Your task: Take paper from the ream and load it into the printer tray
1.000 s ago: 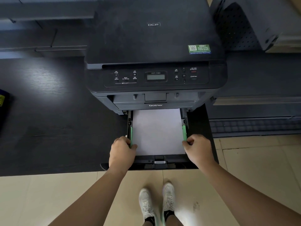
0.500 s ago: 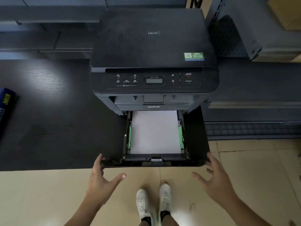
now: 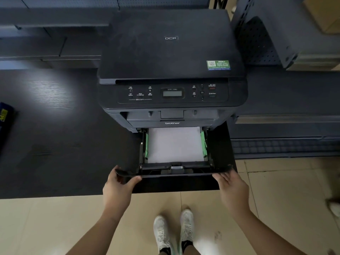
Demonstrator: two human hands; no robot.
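A black printer (image 3: 171,57) stands on a dark desk. Its paper tray (image 3: 174,174) is pulled out toward me at the bottom front. White paper (image 3: 174,144) lies flat in the tray between two green side guides (image 3: 203,142). My left hand (image 3: 117,188) grips the tray's front left corner, thumb on top of the front lip. My right hand (image 3: 231,188) holds the tray's front right corner. A dark blue ream wrapper (image 3: 4,116) shows at the far left edge, mostly cut off.
The dark desk (image 3: 55,144) stretches left of the printer. A grey perforated metal rack (image 3: 266,34) and low shelving stand to the right. Beige floor tiles (image 3: 285,199) and my white shoes (image 3: 173,230) are below the desk edge.
My hands left the green guides beside the paper, drew back open over the floor, then came forward and took hold of the tray's front corners.
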